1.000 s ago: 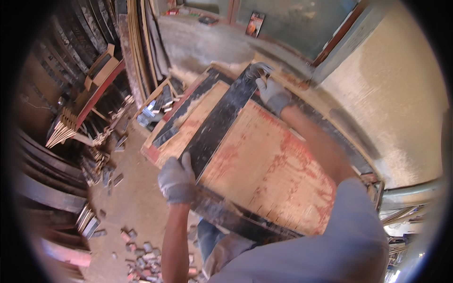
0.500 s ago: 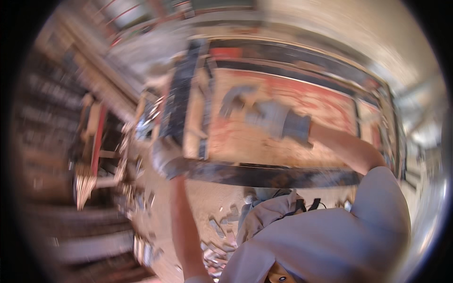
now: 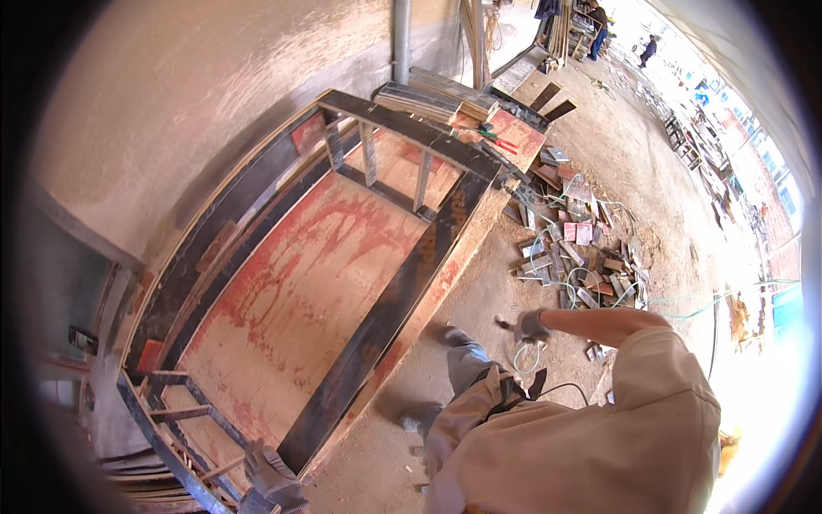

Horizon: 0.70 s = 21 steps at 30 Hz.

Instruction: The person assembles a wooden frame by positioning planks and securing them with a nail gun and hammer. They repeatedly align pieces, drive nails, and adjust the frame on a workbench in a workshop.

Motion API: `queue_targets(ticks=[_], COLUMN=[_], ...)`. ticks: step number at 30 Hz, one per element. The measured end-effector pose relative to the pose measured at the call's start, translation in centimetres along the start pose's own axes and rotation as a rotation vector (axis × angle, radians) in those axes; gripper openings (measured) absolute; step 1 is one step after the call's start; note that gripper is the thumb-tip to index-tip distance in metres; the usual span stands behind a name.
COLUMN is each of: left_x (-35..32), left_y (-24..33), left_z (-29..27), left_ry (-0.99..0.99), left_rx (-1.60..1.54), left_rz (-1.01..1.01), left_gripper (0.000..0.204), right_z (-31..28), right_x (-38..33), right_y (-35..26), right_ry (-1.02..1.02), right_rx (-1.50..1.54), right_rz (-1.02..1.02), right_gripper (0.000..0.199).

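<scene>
A large wooden box frame (image 3: 360,360) with black-faced edge boards stands in front of me, a red-stained panel (image 3: 291,257) inside it. My left hand (image 3: 272,478), in a grey glove, lies at the frame's near left corner with its fingers stretched along the wood. Off the frame's right side, over the dirt floor, is my right hand (image 3: 533,327), also gloved. Its fingers are closed, and a short dark tool (image 3: 505,324) sticks out from them. Most of that tool is hidden, so its kind does not show.
A heap of wood offcuts (image 3: 591,265) with a thin pale hose (image 3: 574,283) lies to the right. Beyond the frame are stacked boards (image 3: 419,101) and red-handled pliers (image 3: 505,144). A wall (image 3: 214,103) runs along the far left. Two people (image 3: 597,30) are far off.
My view has swung round toward the heap and the yard. My right hand has left the space over the panel and is now beside the frame; my left hand stays at a corner.
</scene>
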<state>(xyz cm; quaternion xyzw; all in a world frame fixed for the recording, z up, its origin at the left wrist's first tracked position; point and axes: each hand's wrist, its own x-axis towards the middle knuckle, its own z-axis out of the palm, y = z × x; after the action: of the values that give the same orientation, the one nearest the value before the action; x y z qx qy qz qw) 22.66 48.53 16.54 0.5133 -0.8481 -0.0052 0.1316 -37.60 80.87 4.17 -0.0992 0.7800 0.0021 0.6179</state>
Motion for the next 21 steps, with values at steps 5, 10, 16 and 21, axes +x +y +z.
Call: queue_targets(ticks=[5,10,16,21], left_x=[5.0,8.3,9.1,9.6], left_y=[12.0,21.5,27.1,27.2], left_z=[1.9,3.3,4.5,5.0], left_ry=[-0.125,-0.104,0.110,0.163], left_rx=[-0.009,-0.035,0.146,-0.046], left_rz=[0.043,0.029,0.137,0.060], left_gripper=[0.039,0.036,0.033,0.040], right_z=[-16.1,-30.0,-32.6,-23.9], right_x=[14.5,16.7,11.9,0.6], right_y=[2.3,-2.9,-7.3,-9.0], right_ry=[0.224,0.530,1.158,1.356], right_rx=[-0.702,-0.125,-0.195,0.002], right_rz=[-0.258,-0.461,-0.612,-1.373], right_gripper=[0.072,0.068,0.028,0.010])
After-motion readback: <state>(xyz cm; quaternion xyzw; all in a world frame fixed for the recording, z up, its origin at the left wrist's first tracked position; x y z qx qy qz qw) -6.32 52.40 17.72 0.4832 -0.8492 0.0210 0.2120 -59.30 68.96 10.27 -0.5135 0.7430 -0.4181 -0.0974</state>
